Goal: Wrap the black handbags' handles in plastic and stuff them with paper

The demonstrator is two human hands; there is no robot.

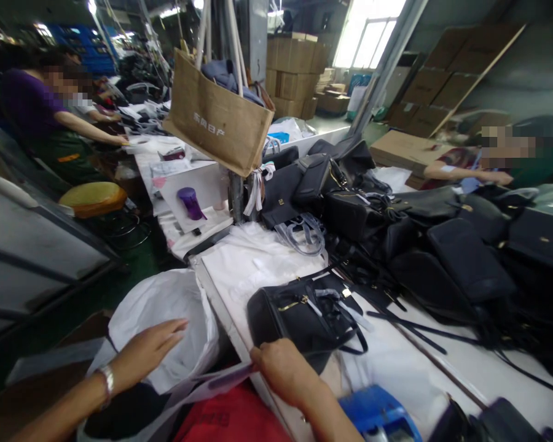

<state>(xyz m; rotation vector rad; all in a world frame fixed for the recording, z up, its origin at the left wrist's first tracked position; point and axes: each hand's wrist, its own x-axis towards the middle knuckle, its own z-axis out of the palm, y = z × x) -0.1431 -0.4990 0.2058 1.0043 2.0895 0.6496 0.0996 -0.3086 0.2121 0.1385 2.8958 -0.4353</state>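
From up here I see my left hand [142,353] lying flat on the thin white plastic bag [166,313], fingers spread and loose, pressing on its puffed side without gripping anything. My right hand [283,368] has its fingers closed on the bag's near edge, where the film is drawn out into a taut, half-clear strip between the two hands. The bag hangs off the near-left corner of the white tabletop [442,368], above a patch of red cloth [230,417].

I judge the bag to be very light, limp and slippery. It will not hold a shape of its own, it will balloon with trapped air, and it could tear if dragged over the tabletop's corner. The doubled edge at the mouth looks like the best place to hold it, one pinch on each side. The billowing middle offers nothing to grip.

Just beyond my right hand, the black leather handbag with a gold zip [299,313] lies on its side on the tabletop. It looks heavier and semi-stiff, with loose straps that could snag. I would take it by the body rather than by the straps.

A heap of black handbags [442,245] lies further right.
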